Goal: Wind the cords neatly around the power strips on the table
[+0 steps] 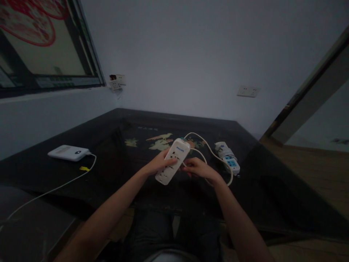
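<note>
A white power strip (170, 164) with several sockets is held tilted above the dark table. My left hand (159, 162) is closed around its left side, the thumb lying across the socket face. On the strip's right, my right hand (197, 168) pinches the white power cord (202, 154) near the strip's edge; its fingertips are partly hidden. From the strip's top end the cord loops out to the right and curves back down beside my right wrist. Further right lies a second power strip (231, 163) with blue sockets, its own cord wrapped around it.
A white box-shaped device (68, 153) with a cable (54, 188) lies on the left of the table (114, 131), near a yellow tag (84, 168). Wall sockets (247, 91) sit on the wall behind. A window (49, 47) is at the upper left.
</note>
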Motion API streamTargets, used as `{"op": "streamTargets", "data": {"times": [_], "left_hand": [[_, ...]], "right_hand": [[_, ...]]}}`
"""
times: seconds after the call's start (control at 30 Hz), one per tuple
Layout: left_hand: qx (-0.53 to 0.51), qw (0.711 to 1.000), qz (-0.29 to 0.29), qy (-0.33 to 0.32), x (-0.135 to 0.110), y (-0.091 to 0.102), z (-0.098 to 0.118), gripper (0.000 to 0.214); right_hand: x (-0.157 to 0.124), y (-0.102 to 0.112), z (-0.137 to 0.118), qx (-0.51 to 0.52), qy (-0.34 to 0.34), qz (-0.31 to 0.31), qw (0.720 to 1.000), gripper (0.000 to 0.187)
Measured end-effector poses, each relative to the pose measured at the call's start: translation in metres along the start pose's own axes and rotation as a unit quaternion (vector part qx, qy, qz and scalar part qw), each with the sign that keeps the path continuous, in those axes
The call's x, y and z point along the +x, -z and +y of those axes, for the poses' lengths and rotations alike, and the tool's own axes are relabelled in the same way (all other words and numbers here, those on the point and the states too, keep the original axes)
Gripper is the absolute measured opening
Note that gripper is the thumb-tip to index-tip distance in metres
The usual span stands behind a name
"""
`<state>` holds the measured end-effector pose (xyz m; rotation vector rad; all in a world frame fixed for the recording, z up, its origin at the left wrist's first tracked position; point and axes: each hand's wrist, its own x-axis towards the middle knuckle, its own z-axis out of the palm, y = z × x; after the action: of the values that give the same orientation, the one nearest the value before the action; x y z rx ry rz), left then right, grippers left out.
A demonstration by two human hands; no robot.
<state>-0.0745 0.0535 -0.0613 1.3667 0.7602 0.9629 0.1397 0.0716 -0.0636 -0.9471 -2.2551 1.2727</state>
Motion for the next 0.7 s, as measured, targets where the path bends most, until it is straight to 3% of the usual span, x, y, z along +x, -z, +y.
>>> {"op": "streamTargets", "data": {"times": [0.17,0.4,0.53,0.7], "left_hand": [[0.073,0.997,-0.023,0.000,-0.028,-0.007,0.025,0.053],[-0.023,0.993,-0.085,0.075,-0.069,-0.026,0.030,0.065],[-0.045,0.992,-0.058,0.103,-0.079,-0.034,0.020,0.061],[-0.085,0.990,0.022,0.109,-0.078,-0.040,0.009,0.059]], "right_hand": [[0.007,0.037,-0.003,0.037,-0.010,0.062,0.997,0.022],[0.023,0.083,-0.048,0.068,-0.022,0.094,0.993,0.019],[0.026,0.102,-0.082,0.053,-0.020,0.135,0.989,0.021],[0.023,0.110,-0.125,-0.005,0.047,0.221,0.974,0.022]]}}
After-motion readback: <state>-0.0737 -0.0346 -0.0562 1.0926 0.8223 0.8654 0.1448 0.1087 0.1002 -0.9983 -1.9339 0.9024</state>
